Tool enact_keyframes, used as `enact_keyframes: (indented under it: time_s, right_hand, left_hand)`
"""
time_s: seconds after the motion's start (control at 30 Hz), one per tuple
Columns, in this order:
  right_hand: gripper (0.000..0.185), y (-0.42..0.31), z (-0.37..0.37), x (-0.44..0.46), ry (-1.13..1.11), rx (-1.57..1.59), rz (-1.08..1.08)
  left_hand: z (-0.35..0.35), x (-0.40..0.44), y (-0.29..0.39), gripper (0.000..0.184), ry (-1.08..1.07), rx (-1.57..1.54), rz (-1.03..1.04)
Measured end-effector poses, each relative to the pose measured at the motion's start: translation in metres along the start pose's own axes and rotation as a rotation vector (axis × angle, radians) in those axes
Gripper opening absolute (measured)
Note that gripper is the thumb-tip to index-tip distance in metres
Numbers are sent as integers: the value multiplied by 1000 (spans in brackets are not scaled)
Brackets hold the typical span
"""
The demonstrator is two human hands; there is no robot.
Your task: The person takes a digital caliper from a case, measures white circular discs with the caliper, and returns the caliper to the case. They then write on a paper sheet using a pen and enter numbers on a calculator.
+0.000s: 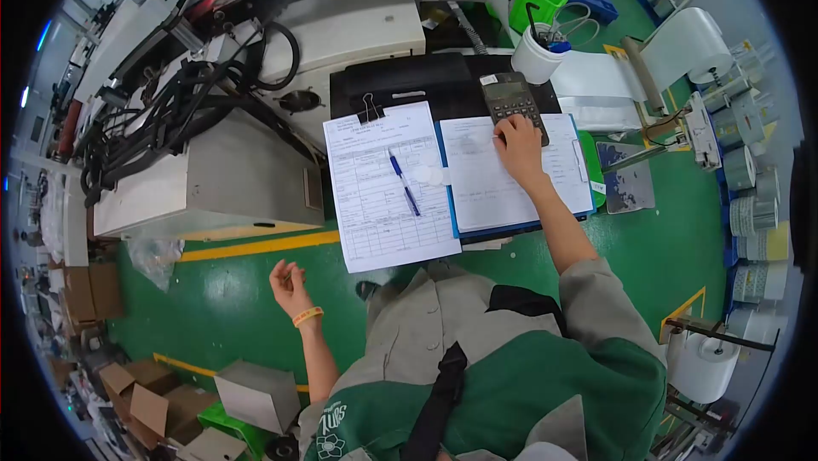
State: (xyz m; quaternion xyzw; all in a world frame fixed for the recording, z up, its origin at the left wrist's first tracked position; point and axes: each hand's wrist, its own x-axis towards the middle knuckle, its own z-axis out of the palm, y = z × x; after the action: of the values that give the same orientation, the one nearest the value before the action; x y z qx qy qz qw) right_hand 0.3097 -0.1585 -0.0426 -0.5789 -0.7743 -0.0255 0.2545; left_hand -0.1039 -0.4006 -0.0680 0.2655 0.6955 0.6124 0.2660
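Note:
My right hand [520, 150] rests on the lower keys of a dark calculator [509, 96], its fingers bent over them and gripping nothing. Under that wrist lies a sheet of handwritten paper [490, 197] on a blue folder [454, 221]. To its left is a printed form [366, 197] with a table of boxes, held at the top by a black binder clip [370, 112]. A blue pen [405, 183] lies across the form. My left hand [291, 286] hangs over the floor, left of the form, with loosely curled fingers and nothing visible in it.
A white bucket [537, 56] with tools stands behind the calculator. Thick black cables [204, 90] drape over a machine cabinet [213, 171] at left. Cardboard boxes [153, 401] sit on the floor at lower left. Film rolls [711, 367] line the right side.

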Motion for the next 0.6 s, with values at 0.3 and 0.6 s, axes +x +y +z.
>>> enact_keyframes:
  time_s: [0.3, 0.6]
  right_hand:
    - [28, -39, 9, -3, -37, 355, -96]
    - [44, -42, -4, -24, 64, -117, -75]
  left_hand:
    - [128, -32, 64, 27, -330, 282, 376]
    - [224, -11, 24, 77, -718, 818, 801]
